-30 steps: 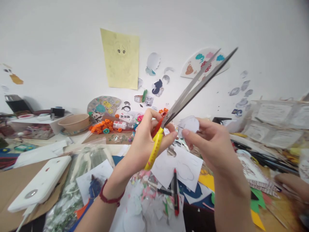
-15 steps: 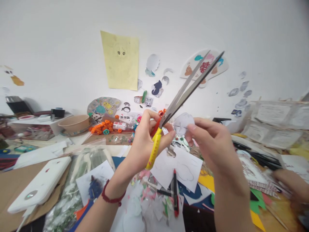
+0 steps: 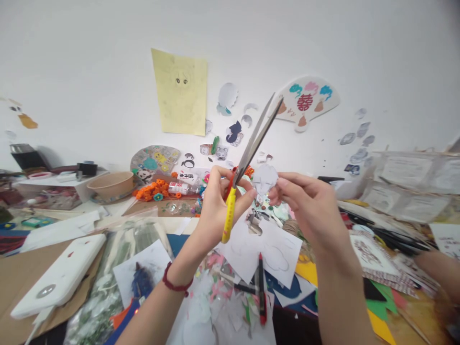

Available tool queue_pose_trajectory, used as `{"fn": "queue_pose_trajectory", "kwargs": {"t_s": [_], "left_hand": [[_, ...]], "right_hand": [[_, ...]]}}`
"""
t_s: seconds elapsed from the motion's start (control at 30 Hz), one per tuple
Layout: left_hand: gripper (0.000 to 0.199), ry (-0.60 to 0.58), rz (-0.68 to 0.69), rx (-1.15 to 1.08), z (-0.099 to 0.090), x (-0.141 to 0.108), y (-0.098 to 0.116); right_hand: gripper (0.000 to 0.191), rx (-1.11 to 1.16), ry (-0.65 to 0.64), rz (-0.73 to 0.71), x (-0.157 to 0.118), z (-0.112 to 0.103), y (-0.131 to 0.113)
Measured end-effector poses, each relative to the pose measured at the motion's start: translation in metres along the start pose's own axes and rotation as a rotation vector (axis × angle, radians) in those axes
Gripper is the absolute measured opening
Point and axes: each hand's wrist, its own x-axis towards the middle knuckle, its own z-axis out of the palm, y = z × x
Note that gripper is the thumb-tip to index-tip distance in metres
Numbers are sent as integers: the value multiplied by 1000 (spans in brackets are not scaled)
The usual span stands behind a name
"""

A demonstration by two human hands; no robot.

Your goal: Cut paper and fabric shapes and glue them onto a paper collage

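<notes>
My left hand [image 3: 219, 201] is wrapped round the yellow and red handles of a pair of scissors [image 3: 251, 143]. The long blades point up and to the right, slightly apart. Between the fingertips of my right hand [image 3: 305, 194] is a small white paper cutout [image 3: 265, 179] with faint pencil lines. The cutout hangs in the air just right of my left fingertips, beside the lower part of the blades. Below both hands lies a white sheet [image 3: 276, 251] with a pencil outline and a cut-out gap at its top.
A red and black pen [image 3: 262, 287] lies among paper scraps [image 3: 204, 306]. To the left are a white power bank [image 3: 59, 275] and a tan bowl [image 3: 110, 186]. Another person's hand [image 3: 440, 270] shows at the right edge. A yellow drawing [image 3: 181, 103] hangs on the wall.
The scissors have turned more upright, and their tips have moved left and down. My right hand has shifted left with the cutout, closer to my left hand.
</notes>
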Motion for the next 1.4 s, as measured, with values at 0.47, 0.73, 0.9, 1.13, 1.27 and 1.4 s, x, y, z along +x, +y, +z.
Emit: {"fn": "queue_pose_trajectory", "kwargs": {"t_s": [0.47, 0.73, 0.9, 1.13, 1.27, 1.4], "left_hand": [[40, 43, 29, 57, -5, 8, -19], [40, 53, -8, 97, -9, 10, -37], [38, 98, -32, 155, -16, 14, -42], [36, 217, -90, 298, -35, 23, -47], [34, 244, -152, 403, -50, 27, -53], [33, 234, -216, 495, -63, 31, -58]], "right_hand": [[22, -37, -34, -7, 11, -1, 14], [21, -96, 9, -20, 15, 0, 21], [22, -110, 57, 8, 22, 0, 28], [21, -140, 105, 17, 32, -6, 47], [22, -173, 128, 11, 40, -10, 63], [22, -239, 172, 21, 47, -13, 81]]}}
